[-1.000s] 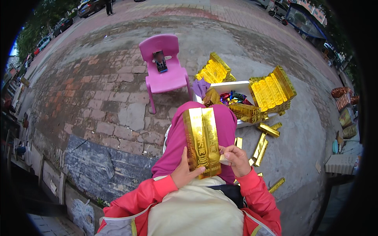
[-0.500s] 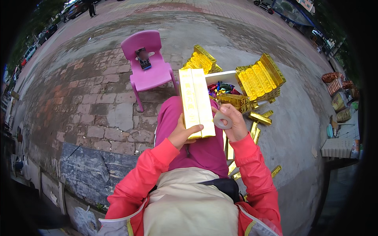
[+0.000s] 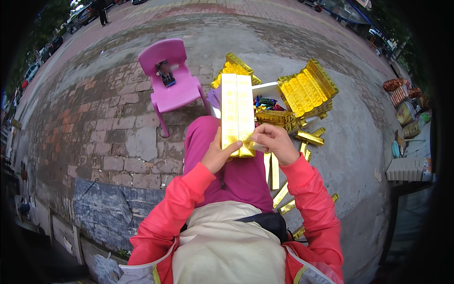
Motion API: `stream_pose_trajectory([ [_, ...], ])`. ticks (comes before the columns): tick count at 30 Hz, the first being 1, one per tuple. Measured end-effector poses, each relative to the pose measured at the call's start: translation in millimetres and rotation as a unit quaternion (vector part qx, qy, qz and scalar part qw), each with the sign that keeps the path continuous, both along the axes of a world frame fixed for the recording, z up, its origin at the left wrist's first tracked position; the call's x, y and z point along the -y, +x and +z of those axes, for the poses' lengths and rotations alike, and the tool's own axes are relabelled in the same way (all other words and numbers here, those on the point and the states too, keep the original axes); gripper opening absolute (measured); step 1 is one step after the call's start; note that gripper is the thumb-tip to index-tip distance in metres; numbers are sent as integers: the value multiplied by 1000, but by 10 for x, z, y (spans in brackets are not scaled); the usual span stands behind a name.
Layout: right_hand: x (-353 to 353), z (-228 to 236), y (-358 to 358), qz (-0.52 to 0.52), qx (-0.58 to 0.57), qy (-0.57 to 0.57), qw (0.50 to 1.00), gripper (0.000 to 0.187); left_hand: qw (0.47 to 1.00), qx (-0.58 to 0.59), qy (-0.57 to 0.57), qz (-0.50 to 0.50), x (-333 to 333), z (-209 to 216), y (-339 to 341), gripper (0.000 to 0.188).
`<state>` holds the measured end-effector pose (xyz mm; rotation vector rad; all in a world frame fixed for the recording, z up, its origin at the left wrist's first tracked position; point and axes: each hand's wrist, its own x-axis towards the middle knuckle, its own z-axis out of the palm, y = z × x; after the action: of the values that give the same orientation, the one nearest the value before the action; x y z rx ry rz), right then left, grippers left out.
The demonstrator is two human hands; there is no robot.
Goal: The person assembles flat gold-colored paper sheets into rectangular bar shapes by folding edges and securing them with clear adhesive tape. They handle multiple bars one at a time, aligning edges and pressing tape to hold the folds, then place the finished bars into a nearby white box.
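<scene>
Two long, shiny gold foil boxes (image 3: 238, 111) stand side by side above my lap, pressed together. My left hand (image 3: 217, 154) is closed round their near left end, its thumb lying across the front face. Against the right edge of the boxes, my right hand (image 3: 276, 143) is closed with fingertips pinched at the surface. A roll of clear tape (image 3: 259, 148) shows partly beneath those fingers, mostly hidden by them. Whether a strip of tape is stuck to the boxes is too small to tell.
A pink plastic chair (image 3: 175, 90) with a dark phone-like device (image 3: 166, 73) stands front left. Stacked gold boxes (image 3: 307, 92) rise front right beside a white box of colourful foil pieces (image 3: 266, 102). Loose gold bars (image 3: 309, 137) lie right of my legs.
My right hand has turned and moved slightly left and down onto the boxes' edge, covering most of the tape roll. The boxes have shifted a little right and up.
</scene>
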<state>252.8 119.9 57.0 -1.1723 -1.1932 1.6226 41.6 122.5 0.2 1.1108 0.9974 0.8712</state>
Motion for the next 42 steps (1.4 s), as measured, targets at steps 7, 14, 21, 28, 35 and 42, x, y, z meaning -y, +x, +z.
stream_pose_trajectory([
  [7,-256,139,-3,90,181,50,978,15,998,-24,64,6,-103,-186,107,78],
  [14,-403,302,-67,142,393,101,903,18,992,-98,80,-11,-206,-356,113,82],
  [21,-394,276,-29,111,427,127,889,24,995,-42,84,-27,-218,-419,108,83],
  [28,-333,163,35,103,395,104,907,22,996,-26,68,-45,-237,-471,134,79],
  [35,-270,191,30,88,400,116,905,20,997,-33,51,-56,-242,-453,120,86],
  [42,-269,235,7,82,443,133,883,20,995,-77,49,-31,-248,-466,116,109],
])
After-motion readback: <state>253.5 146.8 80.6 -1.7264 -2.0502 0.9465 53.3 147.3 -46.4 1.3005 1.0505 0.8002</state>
